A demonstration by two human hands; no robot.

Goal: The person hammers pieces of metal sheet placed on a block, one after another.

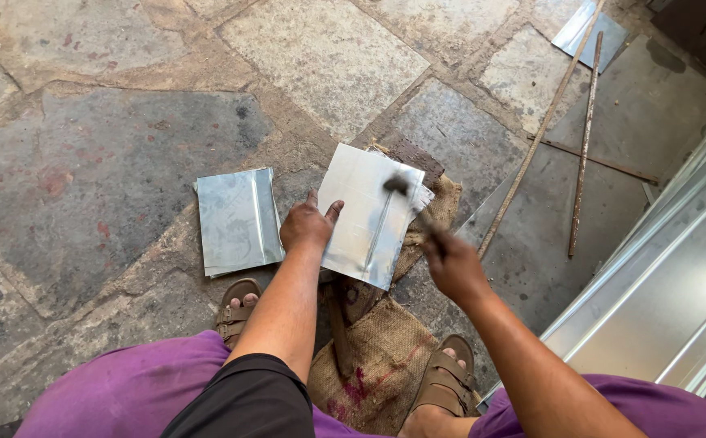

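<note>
Purple trousers [138,389] and sandalled feet [238,308] at the bottom edge, knees spread around a burlap sack [385,357] on the stone floor [110,162]. Above the sack, a bright metal sheet [369,215], tilted, long axis running from upper left to lower right, with a raised seam down its middle along nearly the same line. Left hand [308,227] pressed flat on the sheet's left edge, fingers spread and thumb out, pinning rather than gripping. Right hand [453,264] closed around a hammer [410,203] handle, low and to the right of the sheet; handle reaching up and left, blurred head hanging over the upper end of the seam, contact or gap impossible to tell through the blur. Seam therefore up-left of the right fist, nearer to that hand's tool than to the left palm. Just beside the left hand, a second folded sheet [238,221], lying flat, apart from the first. Farther right, thin rusty rods [584,146] and long metal panels [677,276], well clear of both hands.
</note>
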